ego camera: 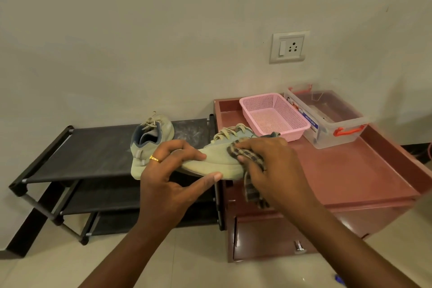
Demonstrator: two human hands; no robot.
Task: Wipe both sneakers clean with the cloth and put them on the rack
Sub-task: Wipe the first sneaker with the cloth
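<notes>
My left hand (171,168) grips the toe end of a pale green sneaker (216,159), held in the air over the gap between rack and cabinet. My right hand (268,161) presses a checked cloth (251,156) against the sneaker's side; the cloth's loose end hangs down below the hand. The other pale green sneaker (149,142) stands on the top shelf of the black shoe rack (93,152), heel toward me, partly hidden behind my left hand.
A reddish-brown cabinet (346,170) with a raised rim stands right of the rack. On it sit a pink mesh basket (273,114) and a transparent storage box (327,119) with orange handles. A wall socket (289,47) is above. The rack has two lower shelves.
</notes>
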